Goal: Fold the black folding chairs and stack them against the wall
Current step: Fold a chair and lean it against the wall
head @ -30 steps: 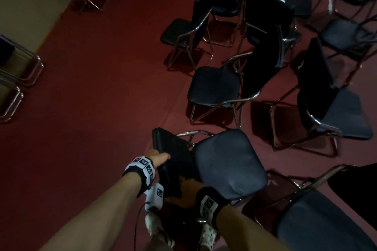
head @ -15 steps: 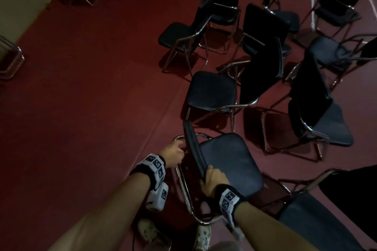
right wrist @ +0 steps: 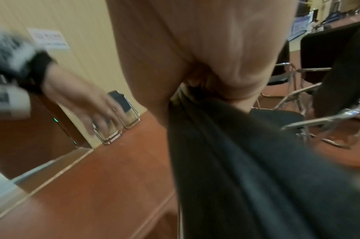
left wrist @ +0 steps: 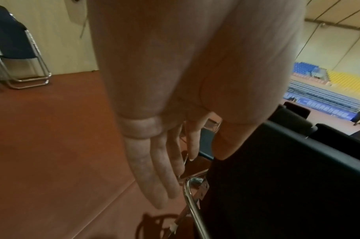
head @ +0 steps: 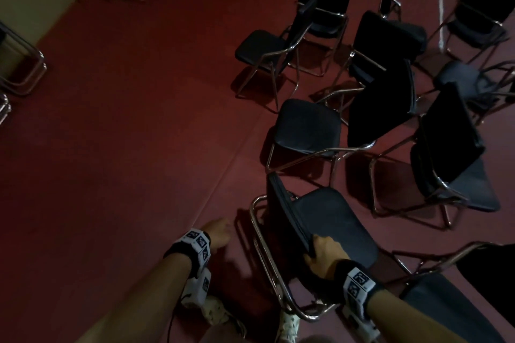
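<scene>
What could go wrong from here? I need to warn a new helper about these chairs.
Only the right hand grips the half-folded chair; the left hand hangs open beside the chrome frame, so the chair may swing or pinch fingers. Its legs sit near the shoes, and open chairs crowd close.

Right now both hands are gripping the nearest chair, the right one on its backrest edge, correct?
Not quite. Only the right hand grips the nearest chair at its backrest edge. The left hand is off it, fingers straight and holding nothing beside the chrome frame, as the left wrist view shows.
</scene>
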